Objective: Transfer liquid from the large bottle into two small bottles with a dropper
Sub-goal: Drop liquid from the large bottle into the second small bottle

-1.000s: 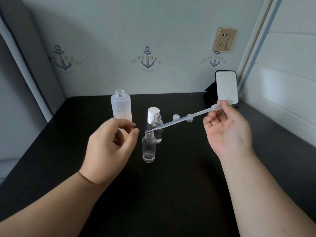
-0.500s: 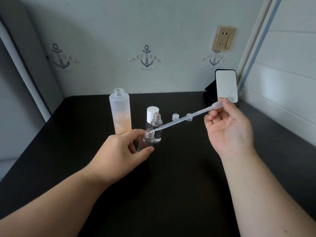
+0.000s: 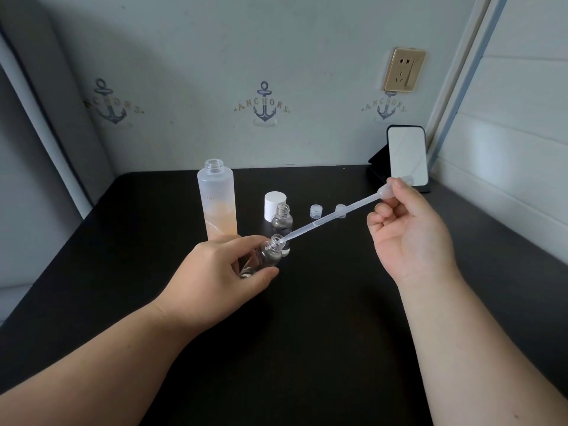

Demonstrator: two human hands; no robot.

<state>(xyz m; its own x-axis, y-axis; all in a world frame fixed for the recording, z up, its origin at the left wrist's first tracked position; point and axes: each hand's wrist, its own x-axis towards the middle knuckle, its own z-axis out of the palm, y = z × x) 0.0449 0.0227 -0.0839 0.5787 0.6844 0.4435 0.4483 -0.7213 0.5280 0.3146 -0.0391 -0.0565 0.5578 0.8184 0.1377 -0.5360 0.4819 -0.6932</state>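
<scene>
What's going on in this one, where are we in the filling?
A person is filling small bottles by dropper. The left hand holds one small bottle tilted, off its upright stance, while the right hand pinches the bulb of the dropper, whose tip sits at that bottle's mouth. The second small bottle stands uncapped just behind, beside a white cap. The large bottle stands open on the table, partly full of peach liquid.
</scene>
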